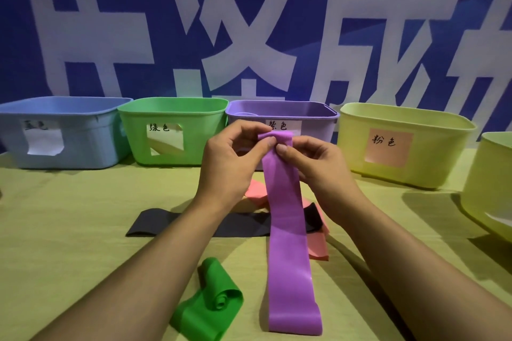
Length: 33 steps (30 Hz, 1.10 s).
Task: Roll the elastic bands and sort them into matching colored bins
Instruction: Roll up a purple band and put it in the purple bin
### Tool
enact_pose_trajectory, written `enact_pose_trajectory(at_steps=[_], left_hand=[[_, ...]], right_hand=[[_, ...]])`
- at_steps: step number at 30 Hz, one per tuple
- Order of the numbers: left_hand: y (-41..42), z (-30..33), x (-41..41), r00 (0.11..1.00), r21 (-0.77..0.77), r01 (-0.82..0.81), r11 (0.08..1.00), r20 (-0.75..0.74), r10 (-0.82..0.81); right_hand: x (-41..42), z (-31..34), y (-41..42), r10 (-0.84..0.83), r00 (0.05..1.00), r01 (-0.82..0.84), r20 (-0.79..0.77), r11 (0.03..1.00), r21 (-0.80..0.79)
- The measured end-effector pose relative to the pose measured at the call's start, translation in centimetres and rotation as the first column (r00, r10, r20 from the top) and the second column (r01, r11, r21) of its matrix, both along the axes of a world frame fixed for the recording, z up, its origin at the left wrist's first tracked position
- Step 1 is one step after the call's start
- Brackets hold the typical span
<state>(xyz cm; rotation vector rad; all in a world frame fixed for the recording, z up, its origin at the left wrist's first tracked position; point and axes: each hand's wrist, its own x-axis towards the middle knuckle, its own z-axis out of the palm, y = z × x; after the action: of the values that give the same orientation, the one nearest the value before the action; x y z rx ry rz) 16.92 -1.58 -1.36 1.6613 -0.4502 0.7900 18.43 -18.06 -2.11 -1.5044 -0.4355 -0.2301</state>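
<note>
We held the purple band [288,230] up before the purple bin [318,119], our left hand [232,158] and right hand [313,163] both pinching its folded top edge between thumbs and fingertips. Its lower end hung down beside the green band [210,302] on the table [69,230].

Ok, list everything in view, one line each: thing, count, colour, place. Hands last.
blue bin: 1, blue, far left of the row
green bin: 1, green, second from left
purple bin: 1, purple, middle, behind the hands
yellow bins: 2, pale yellow, right end of the row, one cut off by the edge
purple band: 1, purple, held up, lower end on the table
green band: 1, green, partly rolled, near table
black band: 1, black, flat, mid table
pink band: 1, pink, under the purple band
table: 1, yellow-green cloth
left hand: pinches the purple band's top
right hand: pinches the same end
</note>
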Motion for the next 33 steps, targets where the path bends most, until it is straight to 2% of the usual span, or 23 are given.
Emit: enact_pose_trajectory(at_steps=[7, 15, 20, 29, 33], left_hand=[[-0.2, 0.0, -0.2, 1.000, -0.037, 0.025, 0.999, -0.001, -0.025], [-0.3, 0.0, -0.2, 0.985, -0.139, 0.152, 0.979, -0.064, -0.162], [-0.1, -0.2, 0.1, 0.964, -0.149, 0.222, 0.964, -0.113, -0.239], [-0.6, -0.5, -0.1, 0.907, -0.243, 0.183, 0.953, -0.331, -0.259], [-0.7, -0.4, -0.5, 0.889, -0.247, 0.186, 0.951, -0.369, -0.269]], right_hand=[[-0.6, 0.2, 0.2, -0.009, 1.000, 0.009, 0.006, 1.000, 0.017], [-0.4, 0.2, 0.1, -0.041, 0.999, 0.040, 0.017, 0.999, 0.027], [-0.2, 0.1, 0.1, -0.045, 0.998, 0.044, 0.045, 0.999, 0.023], [0.4, -0.3, -0.1, -0.032, 0.993, 0.036, 0.109, 0.998, -0.041], [0.4, -0.3, -0.2, -0.029, 0.992, 0.038, 0.124, 0.997, -0.072]])
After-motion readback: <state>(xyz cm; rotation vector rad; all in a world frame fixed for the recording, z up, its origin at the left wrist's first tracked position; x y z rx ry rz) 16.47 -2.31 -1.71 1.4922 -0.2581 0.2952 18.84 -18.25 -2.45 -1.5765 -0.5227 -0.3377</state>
